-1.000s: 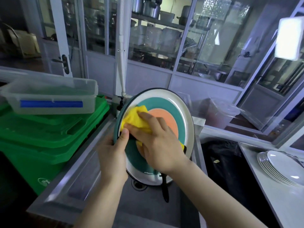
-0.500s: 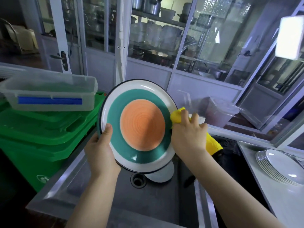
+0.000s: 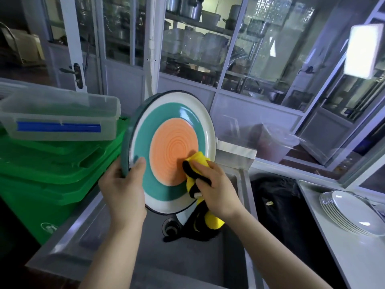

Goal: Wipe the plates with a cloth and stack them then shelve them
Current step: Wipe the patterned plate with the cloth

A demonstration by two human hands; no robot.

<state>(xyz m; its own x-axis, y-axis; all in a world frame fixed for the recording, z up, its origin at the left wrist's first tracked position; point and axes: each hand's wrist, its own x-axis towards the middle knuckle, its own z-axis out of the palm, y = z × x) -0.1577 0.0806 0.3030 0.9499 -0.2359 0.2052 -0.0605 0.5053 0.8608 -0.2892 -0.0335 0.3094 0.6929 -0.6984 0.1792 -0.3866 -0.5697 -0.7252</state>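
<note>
Plate, gripped by left hand mid-frame above the sink, meets a yellow cloth clutched in right hand; lower right, white plates stacked.

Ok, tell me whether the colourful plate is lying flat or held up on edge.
On edge. The left hand grips the plate by its rim above the sink, its face towards the camera.

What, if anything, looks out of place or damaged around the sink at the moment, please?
Nothing stands out. The plate looks intact, gripped by the left hand while the right hand presses the yellow cloth on it above the sink.
</note>
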